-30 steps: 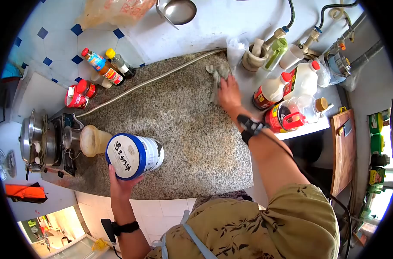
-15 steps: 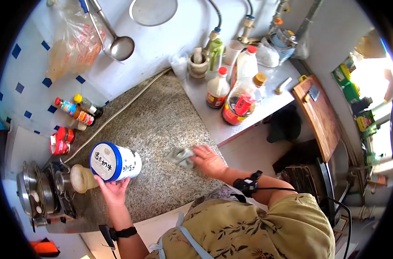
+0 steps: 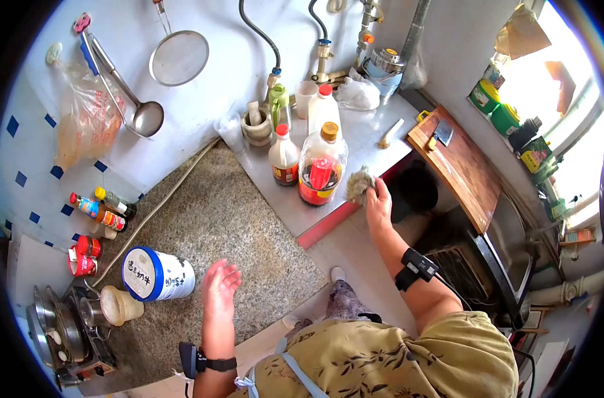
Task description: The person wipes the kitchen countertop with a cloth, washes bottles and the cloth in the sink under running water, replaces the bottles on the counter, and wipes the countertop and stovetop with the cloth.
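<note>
A crumpled cloth (image 3: pixel 360 185) is held in the right hand's (image 3: pixel 379 204) fingers; the left hand's (image 3: pixel 220 286) fingers are held loosely open near the lidded tub (image 3: pixel 176 277).

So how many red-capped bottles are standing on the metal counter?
2 that I can see: a smaller bottle left of the gold-capped bottle, and a whitish jug behind them. Others could be hidden.

Black Chinese characters, reading 遇见奶牛, stand on the white lid (image 3: pixel 139 274) of the blue-rimmed bucket (image 3: pixel 177 276), near the left end of the granite countertop (image 3: pixel 249 219). Red print on the hanging plastic bag (image 3: pixel 86 126) and the labels of the red-capped bottle (image 3: pixel 285 159) and gold-capped bottle (image 3: pixel 322 166) are too small to read.
</note>
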The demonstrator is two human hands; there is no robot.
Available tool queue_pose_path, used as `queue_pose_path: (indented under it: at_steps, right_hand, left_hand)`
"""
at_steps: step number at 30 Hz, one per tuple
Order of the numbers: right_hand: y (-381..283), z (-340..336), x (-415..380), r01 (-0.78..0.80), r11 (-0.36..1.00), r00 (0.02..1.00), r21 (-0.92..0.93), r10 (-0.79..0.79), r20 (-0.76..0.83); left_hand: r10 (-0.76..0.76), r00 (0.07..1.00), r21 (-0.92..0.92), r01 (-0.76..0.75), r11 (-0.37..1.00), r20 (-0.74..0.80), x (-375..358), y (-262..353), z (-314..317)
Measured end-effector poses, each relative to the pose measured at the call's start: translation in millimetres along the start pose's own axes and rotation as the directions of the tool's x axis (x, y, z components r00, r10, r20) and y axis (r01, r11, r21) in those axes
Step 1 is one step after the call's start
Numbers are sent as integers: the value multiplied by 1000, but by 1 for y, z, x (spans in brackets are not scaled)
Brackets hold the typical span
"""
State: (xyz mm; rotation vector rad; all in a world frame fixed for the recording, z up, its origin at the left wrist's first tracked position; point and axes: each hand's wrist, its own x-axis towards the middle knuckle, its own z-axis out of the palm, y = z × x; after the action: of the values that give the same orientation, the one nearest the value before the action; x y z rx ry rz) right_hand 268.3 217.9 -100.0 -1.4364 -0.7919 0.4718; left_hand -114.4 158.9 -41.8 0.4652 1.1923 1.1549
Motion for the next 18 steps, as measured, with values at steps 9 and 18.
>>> queue_pose_path:
  at_steps: [9,18]
  right_hand:
    - [-73,29,50,452,891,868,-46,-428,252]
    - [0,-21,75,130,991,888,23,-127,442]
  left_hand:
    - [86,934,452,-248,857,348,57,-35,222]
    - [325,901,453,-428,782,288,85,-59,292]
